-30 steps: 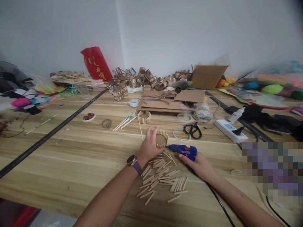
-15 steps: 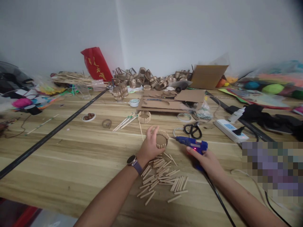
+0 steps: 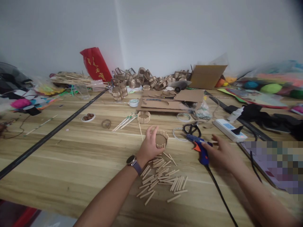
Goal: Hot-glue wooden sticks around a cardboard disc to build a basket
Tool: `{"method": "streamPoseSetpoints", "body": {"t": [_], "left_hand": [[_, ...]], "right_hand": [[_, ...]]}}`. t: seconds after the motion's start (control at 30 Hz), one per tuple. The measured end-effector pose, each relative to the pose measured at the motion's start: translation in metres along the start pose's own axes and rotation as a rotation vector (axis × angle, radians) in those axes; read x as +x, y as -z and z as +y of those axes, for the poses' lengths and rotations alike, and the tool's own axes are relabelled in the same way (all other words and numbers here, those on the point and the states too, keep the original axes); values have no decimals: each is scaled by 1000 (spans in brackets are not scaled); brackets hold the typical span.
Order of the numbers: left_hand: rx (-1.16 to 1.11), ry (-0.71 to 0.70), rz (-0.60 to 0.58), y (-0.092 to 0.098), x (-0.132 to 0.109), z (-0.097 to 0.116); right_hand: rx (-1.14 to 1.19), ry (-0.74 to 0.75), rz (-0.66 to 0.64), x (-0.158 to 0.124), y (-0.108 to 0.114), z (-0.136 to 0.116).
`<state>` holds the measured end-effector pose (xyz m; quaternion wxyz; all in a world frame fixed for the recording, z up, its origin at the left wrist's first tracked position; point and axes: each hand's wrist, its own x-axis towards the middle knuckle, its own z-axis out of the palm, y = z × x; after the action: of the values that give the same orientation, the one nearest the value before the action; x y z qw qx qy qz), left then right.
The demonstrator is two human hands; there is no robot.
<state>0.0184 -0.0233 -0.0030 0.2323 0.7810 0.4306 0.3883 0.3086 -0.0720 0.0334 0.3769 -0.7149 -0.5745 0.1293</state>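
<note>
My left hand (image 3: 148,146) is closed round a small round basket of short wooden sticks (image 3: 161,139) with a cardboard disc inside, holding it on the wooden table (image 3: 71,157). A watch (image 3: 132,160) is on that wrist. A blue glue gun (image 3: 198,146) lies on its side to the right of the basket, nozzle pointing left, its black cord trailing toward me. My right hand (image 3: 223,154) rests beside the gun's handle with fingers spread, holding nothing. Several loose cut sticks (image 3: 161,179) lie in a pile in front of the basket.
A second stick ring (image 3: 144,117) stands behind the basket. Black scissors (image 3: 191,129), tape rings (image 3: 184,117) and a white power strip (image 3: 228,129) lie to the right. Flat cardboard (image 3: 165,102) and several finished stick baskets (image 3: 142,78) are at the back.
My right hand carried the glue gun away from the basket to the right, laid it on the table and let go. My left hand kept holding the basket.
</note>
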Motion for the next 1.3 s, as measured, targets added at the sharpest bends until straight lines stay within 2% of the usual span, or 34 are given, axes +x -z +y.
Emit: {"method": "streamPoseSetpoints", "body": {"t": [0.07, 0.13, 0.17, 0.23, 0.3, 0.47, 0.6, 0.7, 0.87, 0.93, 1.07, 1.3], "left_hand": [[-3, 0, -2, 0, 0, 0], [1, 3, -3, 0, 0, 1], [4, 3, -4, 0, 0, 1], [2, 5, -6, 1, 1, 0], [-6, 6, -10, 1, 1, 0], [-4, -3, -8, 1, 1, -1], [-9, 2, -4, 0, 1, 0], [-4, -6, 5, 0, 0, -1], [-6, -23, -6, 0, 0, -3], [-9, -22, -12, 1, 0, -1], [-21, -2, -25, 3, 1, 2], [-16, -16, -22, 1, 2, -1]], "right_hand": [[-308, 203, 124, -8, -5, -10], [-393, 360, 29, -21, -17, -26], [-367, 399, -94, -29, -25, -34], [-311, 418, -334, -43, -42, -51], [-316, 430, -443, -55, -54, -65], [-595, 486, -485, -66, -60, -85], [-765, 536, -450, -63, -63, -81], [-690, 554, -434, -56, -65, -72], [-250, 542, -472, -40, -56, -71], [-150, 503, -469, -33, -56, -76], [-105, 423, -462, -23, -64, -85], [-69, 429, -505, -17, -72, -87]]}}
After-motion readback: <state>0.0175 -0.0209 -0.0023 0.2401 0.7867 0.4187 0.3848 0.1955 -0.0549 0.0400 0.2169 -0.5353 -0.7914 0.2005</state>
